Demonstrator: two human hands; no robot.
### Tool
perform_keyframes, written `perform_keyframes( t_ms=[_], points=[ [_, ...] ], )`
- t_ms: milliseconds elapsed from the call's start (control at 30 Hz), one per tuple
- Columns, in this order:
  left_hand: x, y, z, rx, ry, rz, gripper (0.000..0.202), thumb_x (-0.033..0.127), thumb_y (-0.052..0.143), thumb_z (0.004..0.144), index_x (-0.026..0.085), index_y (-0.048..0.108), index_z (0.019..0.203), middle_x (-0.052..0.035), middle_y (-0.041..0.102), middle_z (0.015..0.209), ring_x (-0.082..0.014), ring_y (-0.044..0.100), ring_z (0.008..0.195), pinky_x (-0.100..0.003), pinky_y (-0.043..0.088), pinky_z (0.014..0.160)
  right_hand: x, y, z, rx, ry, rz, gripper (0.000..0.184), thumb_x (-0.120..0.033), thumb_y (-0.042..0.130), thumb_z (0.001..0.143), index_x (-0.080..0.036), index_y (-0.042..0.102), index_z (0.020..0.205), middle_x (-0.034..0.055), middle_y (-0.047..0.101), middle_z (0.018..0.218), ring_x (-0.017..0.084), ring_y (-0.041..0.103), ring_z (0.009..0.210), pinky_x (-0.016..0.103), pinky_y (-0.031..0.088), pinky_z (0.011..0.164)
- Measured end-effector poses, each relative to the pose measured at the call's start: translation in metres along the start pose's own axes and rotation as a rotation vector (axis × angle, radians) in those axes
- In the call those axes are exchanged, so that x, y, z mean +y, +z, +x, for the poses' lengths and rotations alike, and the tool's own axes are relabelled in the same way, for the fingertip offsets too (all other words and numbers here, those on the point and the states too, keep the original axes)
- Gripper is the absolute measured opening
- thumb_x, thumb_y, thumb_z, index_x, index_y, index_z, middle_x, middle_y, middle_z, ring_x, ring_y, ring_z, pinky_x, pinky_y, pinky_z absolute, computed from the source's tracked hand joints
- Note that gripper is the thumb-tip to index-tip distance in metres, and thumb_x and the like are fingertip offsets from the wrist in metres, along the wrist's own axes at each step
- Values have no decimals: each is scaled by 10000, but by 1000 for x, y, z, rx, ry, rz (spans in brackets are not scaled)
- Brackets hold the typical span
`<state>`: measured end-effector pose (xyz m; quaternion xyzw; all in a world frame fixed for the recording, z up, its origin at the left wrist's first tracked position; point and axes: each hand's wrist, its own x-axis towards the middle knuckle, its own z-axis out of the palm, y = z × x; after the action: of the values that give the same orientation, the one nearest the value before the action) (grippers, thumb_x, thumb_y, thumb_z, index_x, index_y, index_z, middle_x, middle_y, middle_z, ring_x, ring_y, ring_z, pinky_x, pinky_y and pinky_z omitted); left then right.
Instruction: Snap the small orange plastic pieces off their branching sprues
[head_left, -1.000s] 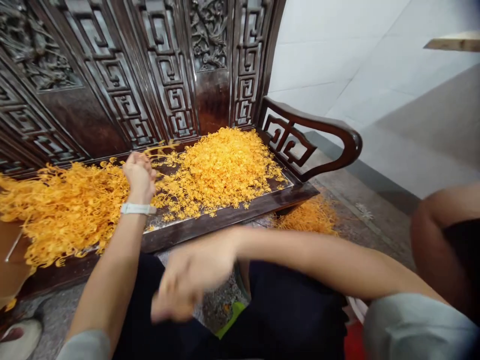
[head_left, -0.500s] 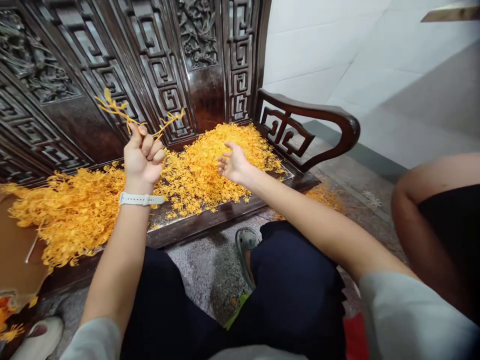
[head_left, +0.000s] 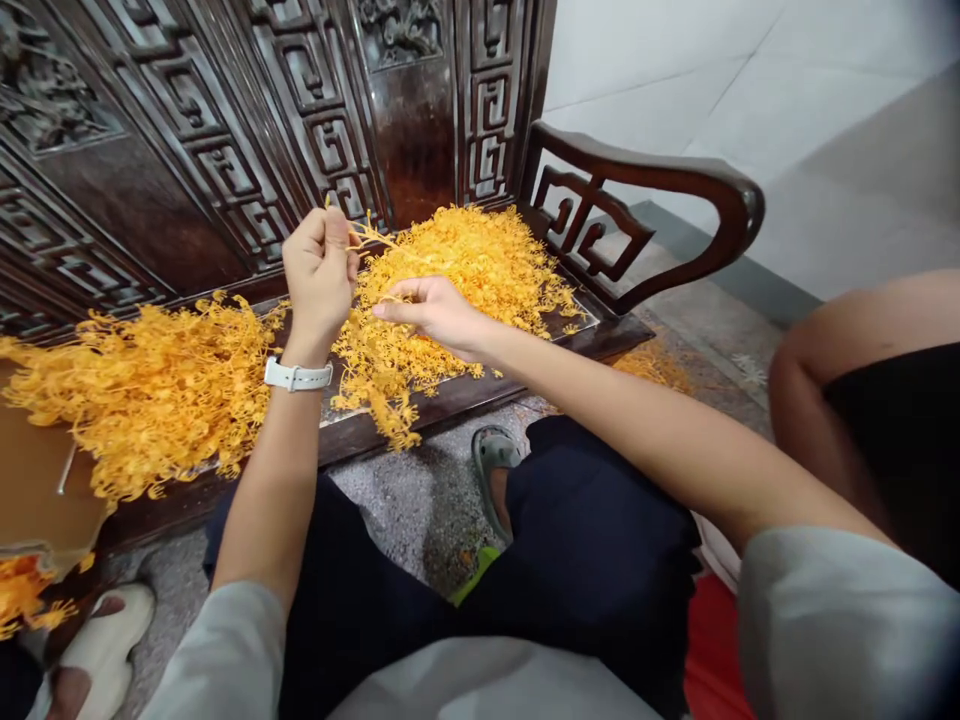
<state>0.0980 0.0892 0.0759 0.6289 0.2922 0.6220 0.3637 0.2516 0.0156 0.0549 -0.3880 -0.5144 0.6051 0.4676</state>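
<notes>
Carved bench (head_left: 420, 150), left grip (head_left: 319, 270) pinching orange sprig (head_left: 370, 237), long axis pointing rightward, right grip (head_left: 441, 316) half-curled, hold unclear

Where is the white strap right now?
In the head view, the white strap is left of centre, around the left wrist, below the left hand, between the left yellow pile and the right yellow pile.

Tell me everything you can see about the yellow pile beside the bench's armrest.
The yellow pile is a loose, bright orange-yellow mound of many small, frilly, spidery pieces that look like plastic. It rests on the dark wooden bench beside the curved armrest, heaped higher toward the back and thinner toward the front, where a clump spills over the edge. The right hand covers part of it; whether they touch is unclear.
</notes>
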Motion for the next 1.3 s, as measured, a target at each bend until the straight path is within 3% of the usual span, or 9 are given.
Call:
perform_keyframes(
  t_ms=[100, 200, 300, 433, 667, 867, 933, 1133, 1300],
  points=[
    [7, -4, 3, 82, 40, 18, 377, 280, 551, 1149, 194, 497, 786, 49, 380, 599, -77, 311, 488, -287, 178, 478, -5, 0, -4, -53, 57, -4, 267, -231, 793, 900, -157, 598, 733, -7, 539, 759, 83, 450, 690, 206, 407, 596],
    [19, -9, 10, 270, -106, -132, 392, 318, 357, 1209, 217, 420, 835, 79, 277, 584, -77, 167, 459, -313, 109, 501, -11, 10, -12, -182, 143, 26, 277, -219, 687, 977, -168, 538, 749, -8, 529, 741, 74, 448, 638, 202, 383, 562],
    [22, -19, 19, 372, -243, -232, 383, 377, 246, 1222, 238, 367, 886, 87, 194, 603, -94, 81, 479, -331, 81, 537, -14, 29, -22, -310, 198, 51, 304, -271, 585, 1050, -187, 485, 775, -44, 440, 642, 54, 311, 518, 204, 247, 482],
    [23, -36, 29, 388, -302, -253, 349, 325, 163, 1221, 246, 343, 932, 93, 181, 620, -99, 54, 494, -349, 78, 551, -14, 55, -34, -373, 242, 21, 319, -215, 563, 1056, -197, 426, 768, -92, 310, 581, 35, 196, 480, 194, 150, 460],
    [42, -45, 29, 526, -345, -392, 388, 345, 170, 1225, 238, 338, 892, 99, 147, 608, -101, 17, 490, -369, 38, 539, -15, 71, -38, -487, 392, 243, 276, -205, 512, 1065, -210, 408, 809, -102, 324, 593, 29, 180, 449, 177, 155, 444],
    [13, -86, 42, 409, -243, -169, 364, 359, 164, 1212, 240, 359, 929, 89, 178, 620, -75, 123, 457, -371, 106, 562, -5, 96, -42, -333, 453, 290, 341, -268, 502, 1081, -221, 383, 765, -117, 243, 545, 46, 137, 439, 177, 132, 409],
    [8, -94, 46, 454, -218, -170, 363, 360, 139, 1208, 242, 353, 940, 90, 179, 626, -75, 118, 452, -371, 98, 560, -3, 102, -44, -363, 458, 276, 356, -280, 553, 1063, -226, 374, 760, -119, 254, 531, 43, 147, 428, 178, 134, 401],
    [25, -86, 45, 532, -245, -192, 325, 361, 133, 1211, 249, 336, 983, 84, 132, 666, -93, 62, 475, -355, 83, 535, -2, 101, -47, -474, 438, 248, 395, -255, 528, 1070, -213, 377, 708, -115, 259, 510, 36, 161, 417, 188, 149, 408],
    [38, -76, 40, 572, -258, -236, 390, 403, 100, 1210, 244, 348, 954, 78, 126, 663, -95, 66, 476, -362, 81, 541, -2, 103, -51, -458, 450, 225, 419, -267, 485, 1088, -224, 330, 701, -108, 258, 507, 42, 169, 419, 197, 148, 414]
  ],
)
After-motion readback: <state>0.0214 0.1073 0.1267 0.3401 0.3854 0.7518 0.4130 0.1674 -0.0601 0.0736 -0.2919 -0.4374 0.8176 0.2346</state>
